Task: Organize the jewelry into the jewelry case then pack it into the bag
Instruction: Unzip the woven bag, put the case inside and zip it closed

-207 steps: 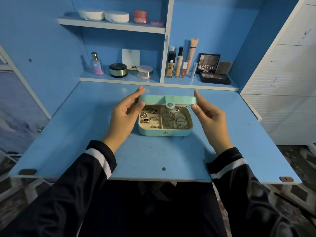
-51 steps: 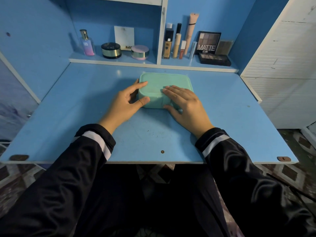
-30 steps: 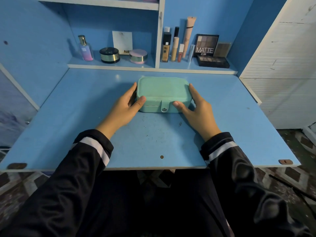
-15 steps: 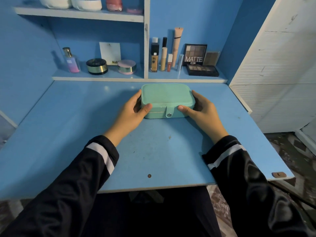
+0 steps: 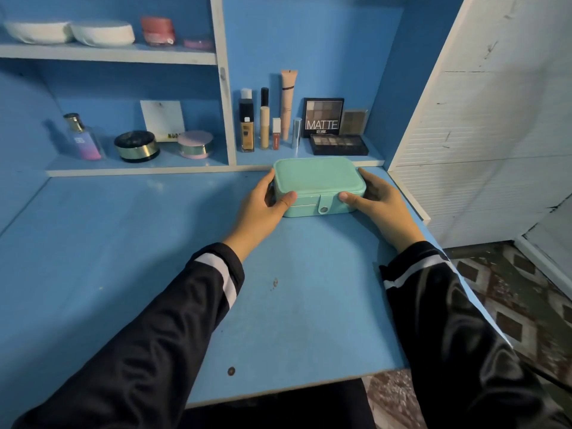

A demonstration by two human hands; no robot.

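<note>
The mint-green jewelry case (image 5: 315, 181) is closed, its snap tab fastened at the front, and sits at the back right of the blue desk (image 5: 139, 258). My left hand (image 5: 263, 209) grips its left end, thumb on the front face and fingers behind. My right hand (image 5: 376, 201) grips the right end the same way. The jewelry is hidden inside the case. No bag is in view.
Behind the case a low shelf holds foundation bottles (image 5: 246, 122), a MATTE eyeshadow palette (image 5: 323, 117), round compacts (image 5: 136, 146) and a perfume bottle (image 5: 82, 137). A white slatted panel (image 5: 483, 119) stands at the right. The desk's right edge drops to a patterned floor (image 5: 510, 289).
The open case was closed and snapped shut. Both hands moved from its lid to its two ends, and the case now sits farther right, near the shelf.
</note>
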